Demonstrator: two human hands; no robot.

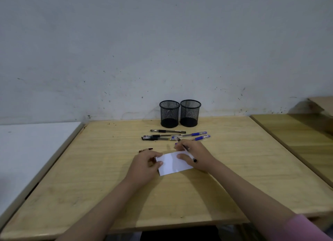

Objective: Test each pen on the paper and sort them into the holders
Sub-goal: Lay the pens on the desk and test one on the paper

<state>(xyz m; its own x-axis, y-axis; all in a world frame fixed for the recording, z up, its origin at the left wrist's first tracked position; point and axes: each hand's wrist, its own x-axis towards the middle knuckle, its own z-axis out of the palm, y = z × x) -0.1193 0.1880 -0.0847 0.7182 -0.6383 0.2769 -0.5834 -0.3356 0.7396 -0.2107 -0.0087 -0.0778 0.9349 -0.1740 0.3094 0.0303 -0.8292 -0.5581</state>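
On the wooden desk, the white paper lies between both hands. The left hand pins its left edge with curled fingers; the right hand rests on its right side, gripping a black pen. More pens lie just beyond, before two mesh holders.

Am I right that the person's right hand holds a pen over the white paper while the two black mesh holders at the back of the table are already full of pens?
Not quite: the head view shows both mesh holders empty, with the other pens lying on the table in front of them. The rest stands: the right hand holds a pen over the white paper.
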